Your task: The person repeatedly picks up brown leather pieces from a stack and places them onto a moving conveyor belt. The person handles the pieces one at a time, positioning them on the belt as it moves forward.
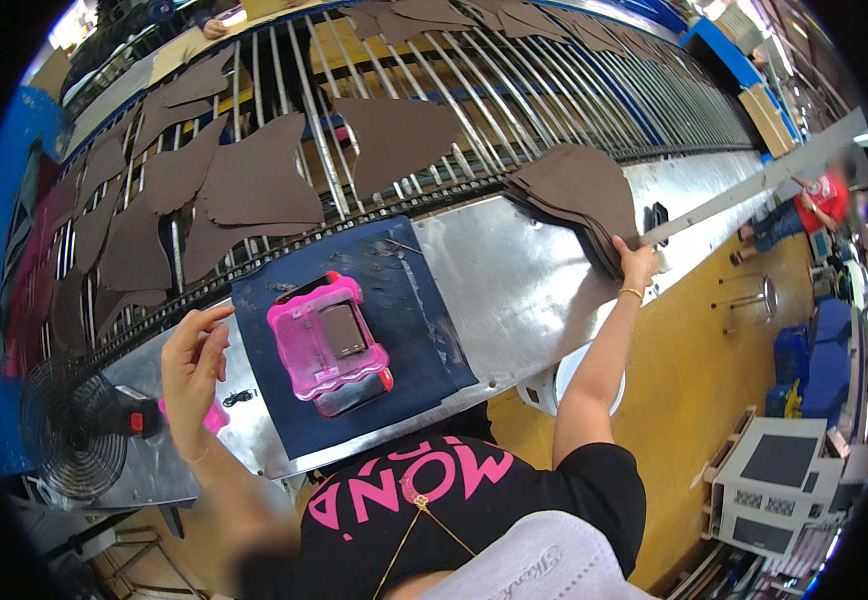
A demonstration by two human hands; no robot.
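Note:
My right hand (637,262) grips the near right edge of a stack of dark brown cut sheet pieces (579,195), its thumb on top and the other fingers partly hidden. The stack lies at the rail side of the metal table. My left hand (194,355) is raised at the table's left part, index finger stretched out and the others loosely bent, nothing visible in it. Right of that hand, a pink wavy-edged plastic holder (304,345) with a dark rectangular piece in it rests on a dark blue mat (354,425).
Beyond the table runs a conveyor of metal rods (509,95) carrying several brown cut pieces (259,175). A black fan (76,430) stands at the left end. On the right are a metal bar (754,180), a stool (762,295) and a person in red (824,200).

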